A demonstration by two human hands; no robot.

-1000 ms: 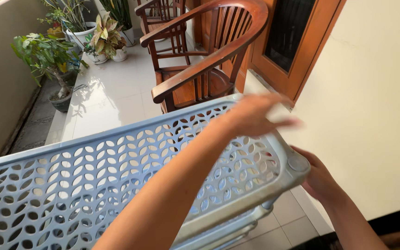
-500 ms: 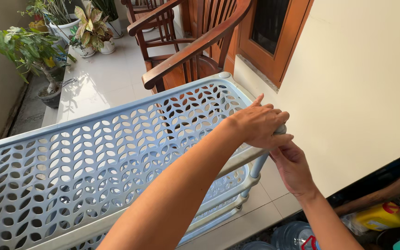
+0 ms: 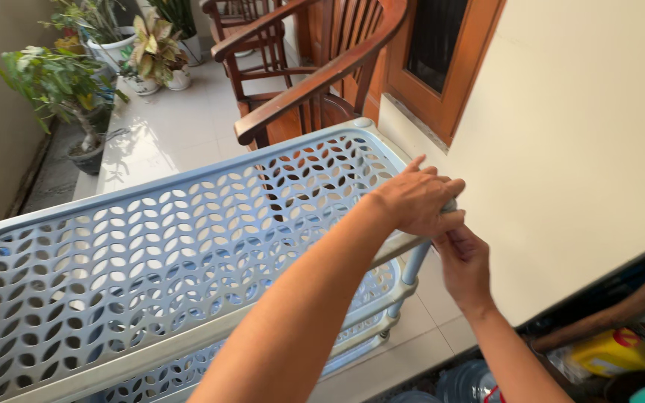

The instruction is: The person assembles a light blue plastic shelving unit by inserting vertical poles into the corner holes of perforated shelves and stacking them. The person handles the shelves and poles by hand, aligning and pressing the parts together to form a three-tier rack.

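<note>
My left hand (image 3: 416,201) clamps over the near right corner of the pale blue rack (image 3: 151,261), right hand (image 3: 463,261) gripping the corner post (image 3: 414,263) beneath

a second ago my left hand (image 3: 416,200) hovers blurred above the pale blue perforated rack (image 3: 188,254); now it sits pressed down over the rack's corner at 3 o'clock. my right hand (image 3: 463,263) moves from cupping the corner's outer edge to just under my left, at 5 o'clock of it, fingers on the top of the corner post (image 3: 412,269). the view swings toward 4 o'clock, bringing a yellow container (image 3: 612,352) into sight.
</note>
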